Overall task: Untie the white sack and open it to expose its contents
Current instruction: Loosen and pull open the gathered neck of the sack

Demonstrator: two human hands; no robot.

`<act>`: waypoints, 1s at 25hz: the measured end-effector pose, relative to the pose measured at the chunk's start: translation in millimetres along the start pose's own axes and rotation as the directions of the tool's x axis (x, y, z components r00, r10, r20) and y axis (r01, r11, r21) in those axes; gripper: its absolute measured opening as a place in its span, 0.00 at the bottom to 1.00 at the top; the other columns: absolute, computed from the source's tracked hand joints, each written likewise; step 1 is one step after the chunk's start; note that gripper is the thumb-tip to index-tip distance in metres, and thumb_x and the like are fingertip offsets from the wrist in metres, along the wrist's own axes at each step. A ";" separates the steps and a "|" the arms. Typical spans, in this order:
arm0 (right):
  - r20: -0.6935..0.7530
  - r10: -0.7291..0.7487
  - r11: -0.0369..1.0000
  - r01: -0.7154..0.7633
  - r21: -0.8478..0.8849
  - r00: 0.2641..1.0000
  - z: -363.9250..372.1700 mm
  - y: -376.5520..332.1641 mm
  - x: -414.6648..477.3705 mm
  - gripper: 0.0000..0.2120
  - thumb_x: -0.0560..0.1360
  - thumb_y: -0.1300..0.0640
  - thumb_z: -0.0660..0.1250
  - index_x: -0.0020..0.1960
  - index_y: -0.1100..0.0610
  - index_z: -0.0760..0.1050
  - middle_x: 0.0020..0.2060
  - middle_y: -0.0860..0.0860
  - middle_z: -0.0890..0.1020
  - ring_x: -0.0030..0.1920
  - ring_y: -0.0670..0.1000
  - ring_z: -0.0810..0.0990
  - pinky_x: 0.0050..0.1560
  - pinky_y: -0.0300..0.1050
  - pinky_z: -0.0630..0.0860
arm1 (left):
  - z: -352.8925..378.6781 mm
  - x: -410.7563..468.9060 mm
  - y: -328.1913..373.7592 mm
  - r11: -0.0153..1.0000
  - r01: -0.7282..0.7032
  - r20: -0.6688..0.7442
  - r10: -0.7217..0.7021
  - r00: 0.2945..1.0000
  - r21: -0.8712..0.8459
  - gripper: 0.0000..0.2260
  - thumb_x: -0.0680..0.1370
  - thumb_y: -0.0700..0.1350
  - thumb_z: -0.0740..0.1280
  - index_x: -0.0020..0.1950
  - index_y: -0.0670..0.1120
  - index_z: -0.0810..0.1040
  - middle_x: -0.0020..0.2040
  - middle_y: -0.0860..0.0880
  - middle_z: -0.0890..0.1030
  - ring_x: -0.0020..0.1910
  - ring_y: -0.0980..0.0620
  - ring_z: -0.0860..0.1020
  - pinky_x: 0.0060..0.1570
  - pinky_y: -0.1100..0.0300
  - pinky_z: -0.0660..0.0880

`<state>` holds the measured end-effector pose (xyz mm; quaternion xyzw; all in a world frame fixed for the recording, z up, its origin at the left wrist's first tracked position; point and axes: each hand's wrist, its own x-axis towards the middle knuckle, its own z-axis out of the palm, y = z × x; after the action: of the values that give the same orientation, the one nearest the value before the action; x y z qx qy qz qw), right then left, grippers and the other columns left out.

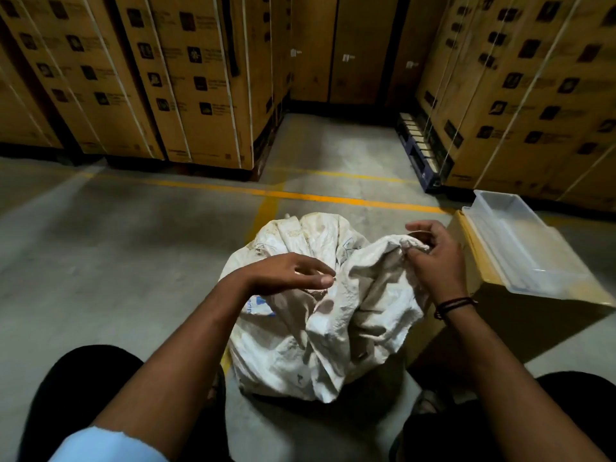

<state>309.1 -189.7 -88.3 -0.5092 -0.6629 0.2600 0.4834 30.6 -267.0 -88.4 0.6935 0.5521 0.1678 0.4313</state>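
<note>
Concrete floor [140, 248], grey, carrying a yellow painted line [300, 195] running across it. White sack [310, 331] sitting directly on it, crumpled. Cardboard box [500, 315] standing just beside the sack. Stacked strapped cartons [186, 78] lining the far edges, resting on what are possibly dark pallets [423, 151].

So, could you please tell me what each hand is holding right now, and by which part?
The right hand pinches the white sack at its bunched, tied neck. The left hand rests on the sack's top; whether it grips anything cannot be told.
</note>
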 end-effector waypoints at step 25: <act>0.412 -0.378 0.628 0.556 -0.544 0.829 51.9 -35.0 -53.5 0.15 0.73 0.46 0.64 0.57 0.50 0.74 0.57 0.48 0.77 0.59 0.51 0.76 0.67 0.54 0.65 | -37.2 81.6 56.2 0.999 -0.020 -0.776 0.046 0.629 0.043 0.05 0.75 0.49 0.73 0.45 0.48 0.84 0.37 0.50 0.83 0.37 0.54 0.80 0.31 0.66 0.69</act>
<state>248.0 -243.7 -99.8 -0.4131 -0.8770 -0.0555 0.2388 66.4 -178.4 -43.0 0.5703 0.6735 0.4495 0.1381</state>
